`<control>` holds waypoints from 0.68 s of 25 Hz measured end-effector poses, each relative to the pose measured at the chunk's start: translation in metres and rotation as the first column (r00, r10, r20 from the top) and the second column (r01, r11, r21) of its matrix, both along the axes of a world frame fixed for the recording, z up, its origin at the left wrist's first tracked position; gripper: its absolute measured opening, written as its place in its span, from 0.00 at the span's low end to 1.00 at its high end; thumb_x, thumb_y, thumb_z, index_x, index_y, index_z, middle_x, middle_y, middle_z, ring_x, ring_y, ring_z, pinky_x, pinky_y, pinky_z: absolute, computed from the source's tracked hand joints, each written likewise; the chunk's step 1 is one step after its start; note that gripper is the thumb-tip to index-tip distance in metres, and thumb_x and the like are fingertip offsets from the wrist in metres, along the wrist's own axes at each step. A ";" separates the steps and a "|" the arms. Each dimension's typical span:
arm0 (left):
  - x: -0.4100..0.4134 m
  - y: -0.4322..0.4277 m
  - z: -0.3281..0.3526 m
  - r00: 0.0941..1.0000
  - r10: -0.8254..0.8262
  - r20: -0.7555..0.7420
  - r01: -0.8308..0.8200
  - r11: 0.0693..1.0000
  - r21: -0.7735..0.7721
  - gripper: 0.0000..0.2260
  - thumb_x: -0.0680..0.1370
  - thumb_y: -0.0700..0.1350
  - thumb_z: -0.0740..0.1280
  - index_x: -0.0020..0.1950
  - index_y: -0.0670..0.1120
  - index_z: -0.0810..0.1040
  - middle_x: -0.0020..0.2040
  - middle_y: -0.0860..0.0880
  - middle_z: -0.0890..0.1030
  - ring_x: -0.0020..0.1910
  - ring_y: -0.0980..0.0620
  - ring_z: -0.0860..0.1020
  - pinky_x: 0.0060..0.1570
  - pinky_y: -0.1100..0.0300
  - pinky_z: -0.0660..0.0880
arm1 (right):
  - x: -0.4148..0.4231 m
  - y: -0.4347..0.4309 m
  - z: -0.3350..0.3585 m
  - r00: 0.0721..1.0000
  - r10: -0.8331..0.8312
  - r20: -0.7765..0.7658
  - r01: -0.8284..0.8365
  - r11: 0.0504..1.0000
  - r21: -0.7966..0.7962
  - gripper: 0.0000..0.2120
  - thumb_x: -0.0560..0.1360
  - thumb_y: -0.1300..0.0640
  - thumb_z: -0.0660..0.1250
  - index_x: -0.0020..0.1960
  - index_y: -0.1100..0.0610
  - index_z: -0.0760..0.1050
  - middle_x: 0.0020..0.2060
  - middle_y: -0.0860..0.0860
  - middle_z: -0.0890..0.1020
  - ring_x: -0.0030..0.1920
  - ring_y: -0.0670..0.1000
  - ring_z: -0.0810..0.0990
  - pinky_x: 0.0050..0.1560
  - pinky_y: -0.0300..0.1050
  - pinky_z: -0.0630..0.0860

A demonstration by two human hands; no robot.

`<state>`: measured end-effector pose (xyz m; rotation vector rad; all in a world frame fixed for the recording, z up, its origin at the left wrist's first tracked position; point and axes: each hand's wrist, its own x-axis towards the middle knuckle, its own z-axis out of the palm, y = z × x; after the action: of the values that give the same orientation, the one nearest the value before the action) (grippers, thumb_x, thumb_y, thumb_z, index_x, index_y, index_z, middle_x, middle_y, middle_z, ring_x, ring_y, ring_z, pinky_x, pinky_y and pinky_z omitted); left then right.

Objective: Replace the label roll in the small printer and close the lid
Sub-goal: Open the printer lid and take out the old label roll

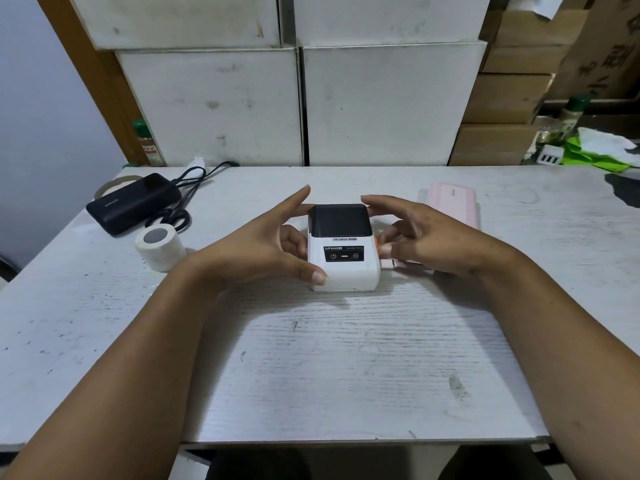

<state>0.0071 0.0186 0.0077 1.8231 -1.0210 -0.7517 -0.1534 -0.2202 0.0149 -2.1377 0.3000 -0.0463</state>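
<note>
1. Far left, at about 10 o'clock from the printer, a black power bank [133,204] lies flat on the white table [346,358], with a black cable [194,181] looping off its far end toward the boxes.
2. Just nearer than the power bank, at about 9 o'clock from the printer, a white label roll [161,247] lies on the table with its grey core tilted up and toward the camera. Black scissor handles [175,218] show between the roll and the power bank.
3. The left hand [256,244] cups the printer's left side: its thumb presses the near-left corner of the white body, the index finger reaches along the far-left edge of the dark lid, and the other fingers curl against the side. It is grasping the printer.
4. The small printer [343,252] sits on the table in the middle of the view, white-bodied, its black lid [339,220] down and flush.
5. The right hand [426,237] is at the printer's 3 o'clock, fingers bent and loosely spread, fingertips touching the right side by an orange tab [376,242]; whether they actually grip cannot be told.
6. At 2 o'clock, beyond the right hand, a pink case [453,202] lies flat.
7. White boxes [381,105] are stacked behind the table at 12 o'clock.
</note>
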 end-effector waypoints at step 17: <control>0.000 0.000 -0.002 1.000 0.027 0.002 -0.027 1.000 0.003 0.68 0.57 0.49 0.87 0.88 0.57 0.50 0.69 0.64 0.78 0.39 0.54 0.79 0.50 0.59 0.78 | -0.001 0.002 0.003 1.000 0.003 -0.029 -0.003 1.000 -0.007 0.36 0.80 0.74 0.66 0.78 0.42 0.72 0.44 0.52 0.83 0.32 0.40 0.79 0.37 0.32 0.75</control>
<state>0.0074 0.0188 0.0058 1.8372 -0.9951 -0.7363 -0.1549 -0.2179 0.0176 -2.1474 0.3141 -0.0148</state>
